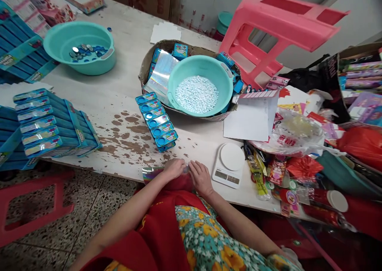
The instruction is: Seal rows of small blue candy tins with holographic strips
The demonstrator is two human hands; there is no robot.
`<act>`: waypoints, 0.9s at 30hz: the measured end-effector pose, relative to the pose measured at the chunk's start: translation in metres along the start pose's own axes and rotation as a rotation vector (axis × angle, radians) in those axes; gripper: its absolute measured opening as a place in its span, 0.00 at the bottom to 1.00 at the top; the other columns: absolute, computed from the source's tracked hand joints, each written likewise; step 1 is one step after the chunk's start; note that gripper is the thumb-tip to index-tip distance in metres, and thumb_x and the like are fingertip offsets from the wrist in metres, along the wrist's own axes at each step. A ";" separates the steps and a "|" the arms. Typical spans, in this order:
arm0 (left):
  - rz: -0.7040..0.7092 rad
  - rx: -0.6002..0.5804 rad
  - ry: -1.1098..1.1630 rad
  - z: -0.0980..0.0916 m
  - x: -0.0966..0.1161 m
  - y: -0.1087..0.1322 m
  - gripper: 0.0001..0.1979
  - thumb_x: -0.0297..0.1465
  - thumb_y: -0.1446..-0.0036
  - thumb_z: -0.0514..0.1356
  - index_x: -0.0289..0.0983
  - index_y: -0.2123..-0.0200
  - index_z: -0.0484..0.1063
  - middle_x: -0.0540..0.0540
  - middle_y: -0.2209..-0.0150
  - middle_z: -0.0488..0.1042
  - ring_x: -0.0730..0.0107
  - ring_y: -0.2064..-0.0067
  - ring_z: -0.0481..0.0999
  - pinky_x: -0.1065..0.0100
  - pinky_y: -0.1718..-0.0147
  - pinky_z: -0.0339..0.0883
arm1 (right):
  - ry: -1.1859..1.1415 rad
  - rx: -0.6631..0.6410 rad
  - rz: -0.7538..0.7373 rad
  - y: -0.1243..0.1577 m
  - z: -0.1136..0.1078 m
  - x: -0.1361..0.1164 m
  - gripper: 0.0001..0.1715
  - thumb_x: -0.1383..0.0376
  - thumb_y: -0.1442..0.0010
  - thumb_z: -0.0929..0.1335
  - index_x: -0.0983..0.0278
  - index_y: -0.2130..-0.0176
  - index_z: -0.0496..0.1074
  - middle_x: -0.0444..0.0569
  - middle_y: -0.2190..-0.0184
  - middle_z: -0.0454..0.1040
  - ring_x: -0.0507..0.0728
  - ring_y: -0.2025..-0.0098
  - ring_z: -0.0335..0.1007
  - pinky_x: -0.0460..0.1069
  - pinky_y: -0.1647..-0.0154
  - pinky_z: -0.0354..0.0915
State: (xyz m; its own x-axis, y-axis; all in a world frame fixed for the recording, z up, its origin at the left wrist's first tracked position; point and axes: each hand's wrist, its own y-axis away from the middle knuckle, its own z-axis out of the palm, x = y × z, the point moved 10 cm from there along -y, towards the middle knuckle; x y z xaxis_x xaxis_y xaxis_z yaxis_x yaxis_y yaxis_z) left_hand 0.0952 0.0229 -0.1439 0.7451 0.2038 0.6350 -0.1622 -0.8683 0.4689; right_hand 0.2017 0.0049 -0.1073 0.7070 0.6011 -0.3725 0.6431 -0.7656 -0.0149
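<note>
At the table's front edge, my left hand (175,168) pinches a clear, rainbow-sheened plastic film (150,173). My right hand (201,177) is closed on the film's other side, its fingertips close to those of my left. Most of the film lies low over my lap, partly hidden by my arms. Just beyond my hands, a row of blue candy tins (158,121) lies on the table. Behind that, a turquoise basin (200,62) of small pale candies rests on a cardboard box (146,64) holding more blue tins and a shiny film stack (161,78).
A white kitchen scale (228,165) stands right of my hands. Stacked blue boxes (56,121) and another turquoise basin (79,66) with small blue and silver pieces are on the left. A pink stool (277,24) lies tipped at the back; packets and bags crowd the right.
</note>
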 end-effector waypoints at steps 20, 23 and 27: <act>0.221 -0.051 0.860 -0.039 0.051 0.033 0.17 0.41 0.47 0.57 0.38 0.56 0.71 0.44 0.58 0.75 0.64 0.55 0.72 0.68 0.56 0.62 | -0.859 0.040 0.436 -0.031 -0.088 0.018 0.12 0.56 0.45 0.69 0.61 0.72 0.69 0.44 0.75 0.71 0.54 0.70 0.66 0.50 0.65 0.63; 0.086 -0.028 0.836 -0.052 0.048 0.051 0.10 0.38 0.45 0.55 0.37 0.71 0.69 0.52 0.78 0.69 0.73 0.74 0.69 0.72 0.72 0.61 | -0.956 0.043 0.476 -0.044 -0.087 0.005 0.12 0.56 0.47 0.70 0.62 0.72 0.69 0.44 0.75 0.71 0.54 0.71 0.66 0.50 0.65 0.64; -0.036 0.174 0.757 -0.099 0.027 0.082 0.10 0.38 0.43 0.53 0.38 0.70 0.68 0.54 0.80 0.65 0.77 0.80 0.63 0.74 0.79 0.55 | -0.894 0.182 0.419 -0.078 -0.097 -0.026 0.09 0.58 0.47 0.70 0.61 0.72 0.72 0.47 0.66 0.71 0.57 0.60 0.67 0.53 0.57 0.63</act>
State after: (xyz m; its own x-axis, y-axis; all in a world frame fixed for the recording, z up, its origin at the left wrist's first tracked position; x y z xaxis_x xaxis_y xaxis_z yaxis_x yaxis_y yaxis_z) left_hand 0.0374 0.0020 -0.0274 0.0929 0.4320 0.8971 0.0038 -0.9011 0.4335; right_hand 0.1618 0.0713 -0.0071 0.3375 -0.0601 -0.9394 0.2855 -0.9444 0.1630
